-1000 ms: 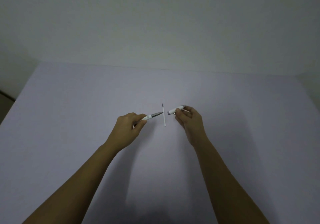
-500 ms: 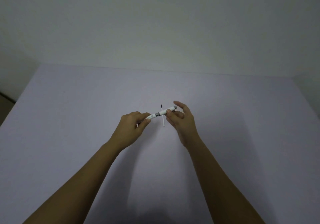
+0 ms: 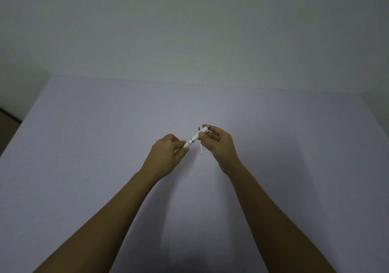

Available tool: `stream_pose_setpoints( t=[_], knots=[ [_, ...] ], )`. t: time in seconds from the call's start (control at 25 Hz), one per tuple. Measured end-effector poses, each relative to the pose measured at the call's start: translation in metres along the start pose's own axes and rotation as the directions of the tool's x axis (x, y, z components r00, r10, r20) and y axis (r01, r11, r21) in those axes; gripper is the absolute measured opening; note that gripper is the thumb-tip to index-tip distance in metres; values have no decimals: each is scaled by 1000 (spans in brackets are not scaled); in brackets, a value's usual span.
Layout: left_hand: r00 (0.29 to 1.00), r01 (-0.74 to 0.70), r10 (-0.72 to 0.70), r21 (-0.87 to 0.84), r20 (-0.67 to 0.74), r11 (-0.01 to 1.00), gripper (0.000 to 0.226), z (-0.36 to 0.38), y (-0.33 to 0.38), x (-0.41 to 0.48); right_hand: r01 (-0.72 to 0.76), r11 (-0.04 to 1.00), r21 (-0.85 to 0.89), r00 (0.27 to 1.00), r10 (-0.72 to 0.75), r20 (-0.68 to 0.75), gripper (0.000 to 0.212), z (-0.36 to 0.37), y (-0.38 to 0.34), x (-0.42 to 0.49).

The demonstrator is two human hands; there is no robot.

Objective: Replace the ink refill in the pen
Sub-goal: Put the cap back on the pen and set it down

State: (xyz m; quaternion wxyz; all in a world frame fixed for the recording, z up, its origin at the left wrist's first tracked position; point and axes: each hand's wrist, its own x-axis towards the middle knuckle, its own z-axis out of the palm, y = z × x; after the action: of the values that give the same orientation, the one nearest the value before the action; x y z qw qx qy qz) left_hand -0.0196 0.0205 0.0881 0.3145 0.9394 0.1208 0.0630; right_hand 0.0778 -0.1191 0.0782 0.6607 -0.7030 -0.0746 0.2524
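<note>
Counting what lies in view gives two bare hands, one white pen, one loose thin refill and one pale table beneath them all. The left hand [image 3: 168,152] is closed with its fingertips pinched around the lower, tip end of the pen [image 3: 194,139], while the right hand [image 3: 217,144] grips the upper end between thumb and curled fingers. The pen slants upward from left to right, held in the air between the two hands, with a dark metallic band showing near its middle. The single refill [image 3: 201,148], a slim white stick with a dark point at its far end, lies flat on the table [image 3: 105,146] just behind and under the pen, so its middle is hidden by the barrel and the right thumb. Compared with a second ago, the pen is no longer in two parts: then the left hand held a front section with a grey tapered tip exposed and the right hand held a separate white barrel, the two well apart with the refill between them. Half a second ago the parts had met, with the right hand's fingers spread open; now those fingers have folded around the barrel. The refill on the table has not shifted.
</note>
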Motion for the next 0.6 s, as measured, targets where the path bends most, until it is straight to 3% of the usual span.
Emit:
stream_pose_setpoints(
  t=[0.08,0.12,0.2,0.28,0.44,0.52,0.6],
  knots=[
    [994,93,-91,-34,56,995,22,9,-8,5,-18,995,-99,1000,19,12,18,1,6,9],
    [984,157,-152,-48,91,986,25,16,-12,9,-3,973,-232,1000,5,7,22,2,12,15],
    [947,302,-288,-86,145,949,33,33,-18,16,3,858,-514,1000,-8,-8,39,1,29,27],
    [909,404,-386,-109,154,908,36,52,-22,24,-33,782,-622,999,41,-1,46,-2,51,35],
    [886,462,-456,-106,82,880,32,79,-31,42,-32,560,-828,993,108,35,50,-18,97,43],
    [883,469,-466,-59,54,881,33,89,-37,51,47,428,-903,997,29,65,52,-23,114,43],
    [895,445,-445,5,37,896,34,97,-41,57,88,371,-925,996,-48,76,55,-23,125,41]
  ],
)
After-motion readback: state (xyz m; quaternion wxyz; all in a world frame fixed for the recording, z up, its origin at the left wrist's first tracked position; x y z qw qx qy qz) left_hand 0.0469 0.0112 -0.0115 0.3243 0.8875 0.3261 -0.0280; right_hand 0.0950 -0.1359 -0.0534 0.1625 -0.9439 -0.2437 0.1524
